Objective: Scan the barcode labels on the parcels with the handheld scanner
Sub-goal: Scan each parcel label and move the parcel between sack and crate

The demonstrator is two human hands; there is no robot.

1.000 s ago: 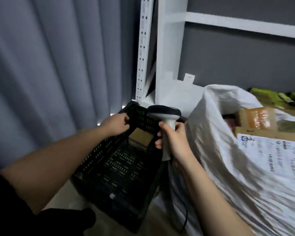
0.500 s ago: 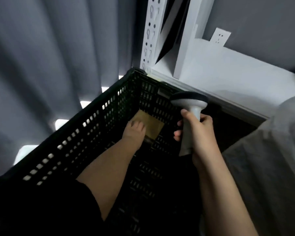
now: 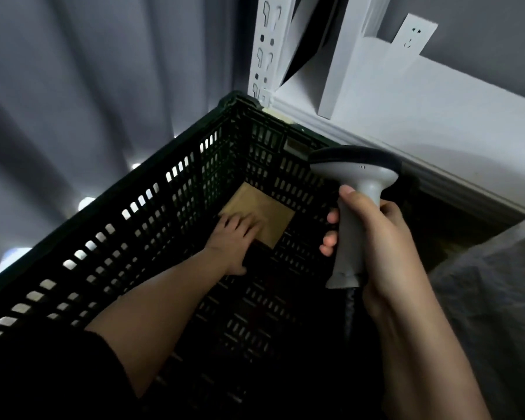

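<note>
While the person leans over a black slotted crate (image 3: 128, 234), the right hand (image 3: 376, 237) nearest to us is wrapped round the grey handle of the scanner (image 3: 353, 207), fingers curled about it and thumb up near the neck; the scanner's dark-rimmed head sits above the crate's far right edge, and a black cable hangs from the handle's base. Further in, the left hand (image 3: 234, 237) reaches down to the crate's floor, its fingers laid fairly flat on the near edge of a brown parcel (image 3: 270, 213) lying in the far corner; no barcode label shows on it. To the right, a pale sack (image 3: 497, 298) bulges beside the crate. Beyond stand a white shelf frame (image 3: 406, 101) and grey curtains (image 3: 88, 86).
</note>
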